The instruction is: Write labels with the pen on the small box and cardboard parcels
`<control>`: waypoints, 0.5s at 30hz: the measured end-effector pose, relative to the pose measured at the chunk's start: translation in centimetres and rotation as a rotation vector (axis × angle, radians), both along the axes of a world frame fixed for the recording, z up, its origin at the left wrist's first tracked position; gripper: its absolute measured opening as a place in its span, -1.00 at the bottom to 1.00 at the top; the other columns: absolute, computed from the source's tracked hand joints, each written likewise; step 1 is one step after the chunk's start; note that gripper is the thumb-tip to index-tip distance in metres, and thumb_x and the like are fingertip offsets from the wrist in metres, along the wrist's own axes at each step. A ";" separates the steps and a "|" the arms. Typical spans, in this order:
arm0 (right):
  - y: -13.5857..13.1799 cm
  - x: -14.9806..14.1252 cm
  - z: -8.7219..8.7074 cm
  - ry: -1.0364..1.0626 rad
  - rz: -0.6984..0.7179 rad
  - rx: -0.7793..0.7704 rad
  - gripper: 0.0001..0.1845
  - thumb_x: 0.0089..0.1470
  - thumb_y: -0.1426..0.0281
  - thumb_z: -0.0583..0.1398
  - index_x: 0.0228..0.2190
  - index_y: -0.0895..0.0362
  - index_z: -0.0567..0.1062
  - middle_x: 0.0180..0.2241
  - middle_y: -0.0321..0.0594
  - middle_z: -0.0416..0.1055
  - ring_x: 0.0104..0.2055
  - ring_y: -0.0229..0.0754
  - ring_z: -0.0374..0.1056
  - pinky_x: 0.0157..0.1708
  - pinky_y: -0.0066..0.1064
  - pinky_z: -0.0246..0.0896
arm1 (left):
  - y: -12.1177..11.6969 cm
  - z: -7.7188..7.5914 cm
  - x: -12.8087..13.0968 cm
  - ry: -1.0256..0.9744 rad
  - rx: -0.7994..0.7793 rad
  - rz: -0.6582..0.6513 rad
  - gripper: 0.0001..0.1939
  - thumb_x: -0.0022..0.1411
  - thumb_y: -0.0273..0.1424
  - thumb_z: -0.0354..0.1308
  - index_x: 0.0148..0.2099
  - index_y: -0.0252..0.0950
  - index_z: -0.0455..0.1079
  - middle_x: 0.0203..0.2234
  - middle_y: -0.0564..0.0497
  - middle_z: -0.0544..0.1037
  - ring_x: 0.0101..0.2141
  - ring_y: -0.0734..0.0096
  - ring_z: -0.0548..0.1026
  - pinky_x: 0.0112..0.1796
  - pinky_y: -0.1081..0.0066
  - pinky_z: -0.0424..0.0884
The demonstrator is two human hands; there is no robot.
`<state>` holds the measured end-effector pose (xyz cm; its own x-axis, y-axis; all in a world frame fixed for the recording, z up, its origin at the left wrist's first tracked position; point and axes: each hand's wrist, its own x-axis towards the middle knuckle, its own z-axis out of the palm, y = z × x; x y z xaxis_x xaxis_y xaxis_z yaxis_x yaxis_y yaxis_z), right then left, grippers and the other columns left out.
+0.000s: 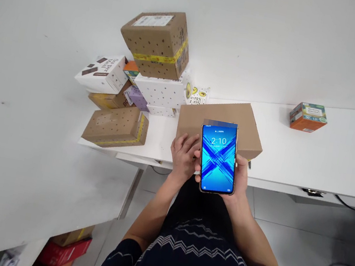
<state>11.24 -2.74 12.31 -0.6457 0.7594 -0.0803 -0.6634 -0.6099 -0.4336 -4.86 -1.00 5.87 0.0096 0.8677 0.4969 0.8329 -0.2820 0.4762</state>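
Observation:
A smartphone (217, 163) is held upright in my right hand (241, 178), its thumb side on the right edge and fingertips showing round the left edge. Its lit blue lock screen reads 2:10. Just left of the phone, my left hand (184, 156) lies with fingers apart and slightly bent at the front of a plain brown cardboard box (193, 120). Whether those fingertips press on the box is hard to tell. The phone covers part of the box's front.
Stacked at the left are a dotted carton with yellow tape (158, 45), a white dotted box (160, 91), a white Super Meal box (103, 75) and a lower brown carton (116, 127). A small orange box (308, 117) stands at the right of the white table (296, 158).

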 end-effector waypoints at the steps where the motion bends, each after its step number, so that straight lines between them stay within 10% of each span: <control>1: -0.1 0.6 0.0 -0.041 -0.032 0.005 -0.35 -0.08 -0.05 0.08 -0.05 0.09 0.41 -0.15 -0.05 0.51 -0.19 0.06 0.45 -0.31 -0.05 0.43 | -0.1 0.4 0.1 0.018 0.039 -0.002 -0.70 0.29 -0.20 0.06 0.02 -0.03 0.46 0.05 0.03 0.50 0.18 0.11 0.21 0.19 0.06 0.07; 9: -1.1 9.7 -0.5 -0.707 -0.846 0.204 -0.42 -0.06 0.02 0.01 -0.08 0.05 0.44 -0.07 -0.07 0.43 -0.22 0.02 0.44 -0.34 -0.10 0.39 | -0.3 1.5 0.7 0.137 0.192 0.034 -0.74 0.24 -0.23 0.17 -0.04 -0.14 0.50 0.01 -0.01 0.53 0.10 0.07 0.29 0.12 0.09 0.15; 12: -0.2 13.6 -3.2 -1.425 -1.109 0.225 -0.45 -0.01 0.09 0.03 -0.05 0.09 0.43 -0.13 -0.07 0.43 -0.19 0.02 0.39 -0.22 -0.05 0.33 | -0.3 1.3 0.6 0.132 0.197 0.037 -0.73 0.23 -0.22 0.17 -0.04 -0.13 0.50 0.01 -0.02 0.53 0.11 0.07 0.29 0.12 0.09 0.15; 15: 1.3 16.0 -6.6 -2.115 -0.999 0.346 -0.33 -0.02 0.14 0.09 0.07 0.27 0.37 -0.12 0.12 0.43 -0.10 0.16 0.33 -0.06 0.10 0.19 | -0.2 1.2 0.6 0.125 0.202 0.029 -0.73 0.23 -0.22 0.18 -0.03 -0.13 0.50 0.01 -0.03 0.53 0.11 0.07 0.28 0.12 0.08 0.16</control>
<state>27.27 -1.40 5.70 0.5505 0.7915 0.2654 0.7224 -0.2923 -0.6267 -4.28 -1.16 7.05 0.0585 0.7518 0.6567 0.8909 -0.3361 0.3055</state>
